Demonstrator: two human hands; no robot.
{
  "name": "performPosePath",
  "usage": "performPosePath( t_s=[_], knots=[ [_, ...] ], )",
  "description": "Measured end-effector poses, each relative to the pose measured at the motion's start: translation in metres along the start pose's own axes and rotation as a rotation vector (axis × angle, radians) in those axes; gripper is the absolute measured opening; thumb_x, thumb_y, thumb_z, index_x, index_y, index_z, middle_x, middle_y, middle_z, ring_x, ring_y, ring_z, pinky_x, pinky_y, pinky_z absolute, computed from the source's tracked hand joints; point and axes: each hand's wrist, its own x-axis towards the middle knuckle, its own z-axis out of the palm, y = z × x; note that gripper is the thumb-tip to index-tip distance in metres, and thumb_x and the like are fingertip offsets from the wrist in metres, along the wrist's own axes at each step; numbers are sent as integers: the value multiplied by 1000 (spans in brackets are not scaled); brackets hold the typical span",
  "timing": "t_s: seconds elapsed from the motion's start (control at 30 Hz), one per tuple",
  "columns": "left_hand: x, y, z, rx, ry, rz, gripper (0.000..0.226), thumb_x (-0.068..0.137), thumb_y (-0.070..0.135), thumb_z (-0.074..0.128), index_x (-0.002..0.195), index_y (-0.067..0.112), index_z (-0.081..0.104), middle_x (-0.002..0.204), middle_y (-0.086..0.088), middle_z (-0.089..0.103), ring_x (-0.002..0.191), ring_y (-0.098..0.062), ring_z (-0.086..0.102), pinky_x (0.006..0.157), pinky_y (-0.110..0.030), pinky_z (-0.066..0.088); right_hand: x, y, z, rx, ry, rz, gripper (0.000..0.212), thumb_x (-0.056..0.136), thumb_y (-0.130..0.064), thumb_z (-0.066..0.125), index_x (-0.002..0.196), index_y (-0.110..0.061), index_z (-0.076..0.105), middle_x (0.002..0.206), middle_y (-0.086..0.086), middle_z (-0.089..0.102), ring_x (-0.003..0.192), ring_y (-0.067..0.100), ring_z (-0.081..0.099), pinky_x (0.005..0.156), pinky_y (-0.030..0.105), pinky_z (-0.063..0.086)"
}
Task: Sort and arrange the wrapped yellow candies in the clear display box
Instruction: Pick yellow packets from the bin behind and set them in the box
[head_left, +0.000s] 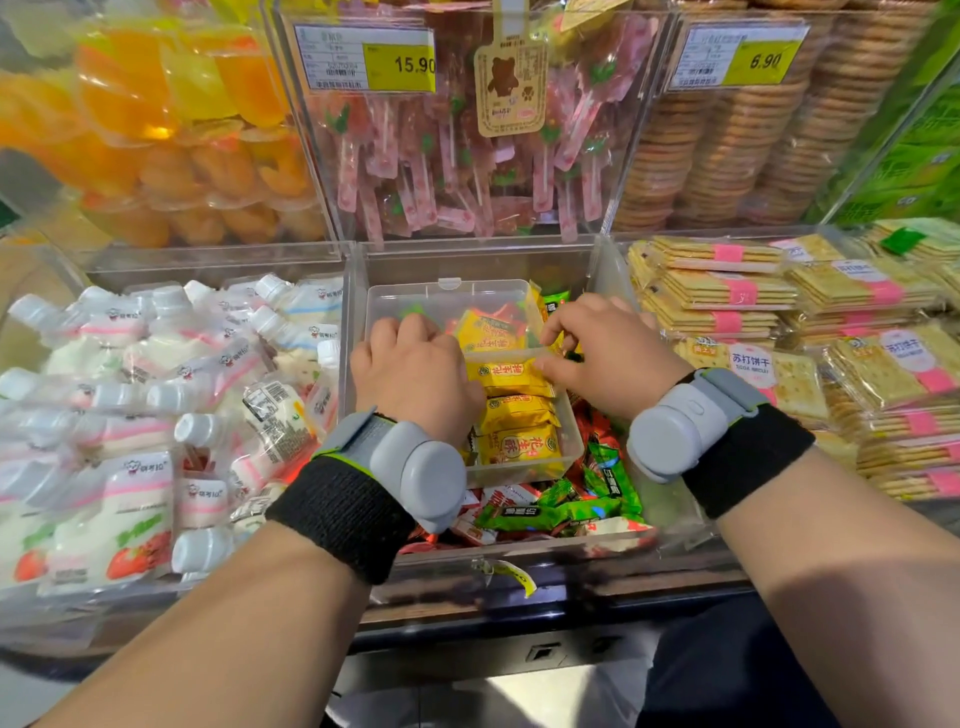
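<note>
- My left hand (415, 382) covers the left side of the clear plastic display box (569, 447); fingertips hidden, grip cannot be determined
- My right hand (610, 358): thumb at the wrapped yellow candies (511, 376); hold unclear

Black knit wristbands (337, 512), rounded grey pods (421, 467) — both wrists

The left hand (415, 374) hides its own fingertips and the left side of the clear box (519, 472). Small print on the price label (332, 62) is unreadable.
</note>
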Motion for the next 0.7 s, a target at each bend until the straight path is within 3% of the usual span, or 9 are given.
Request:
performPosePath(
  t_s=[0.3, 0.7],
  knots=[
    [9, 14, -3, -79, 67, 77, 13, 79, 40, 57, 80, 28, 53, 111, 3, 46, 112, -26, 33, 92, -39, 24, 10, 27, -21, -50, 211, 56, 13, 83, -33, 57, 93, -25, 61, 100, 2, 54, 111, 27, 40, 93, 42, 27],
    [36, 48, 8, -51, 84, 162, 15, 78, 39, 60, 88, 27, 59, 114, 3, 48, 116, -26, 32, 95, -38, 22, 3, 41, -17, -74, 188, 10, 14, 86, -30, 53, 95, -25, 62, 98, -3, 53, 107, 24, 41, 93, 38, 24]
  ],
)
